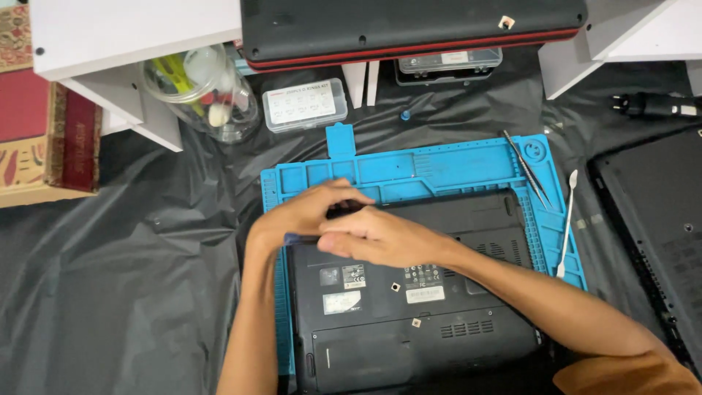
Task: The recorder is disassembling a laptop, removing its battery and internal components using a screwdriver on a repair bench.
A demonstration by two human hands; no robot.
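Head view: a black laptop [409, 292] lies bottom-up on a blue mat [417, 164], which keeps it from sliding and offers shallow trays along its top edge for small parts. Both hands meet over the laptop's upper left corner. The left hand [307, 212] curls its fingers around a dark, slim tool with a bluish handle end [292, 238], seemingly a screwdriver, though most of it is hidden. The right hand [380, 238] lies across in front, fingers closed together near the tool's shaft, likely steadying it; what exactly it pinches I cannot tell.

Tweezers [526, 167] and a white spudger [567, 219] rest on the mat's right side, within reach but out of the way. A clear box [305, 104] of small parts sits just above the mat, beside a clear jar [201, 91] holding tools. A second dark laptop [651, 227] lies at the right, and another machine [413, 29] rests across white stands at the top. A black sheet [117, 278] covers the table, probably to protect it and show dropped screws.
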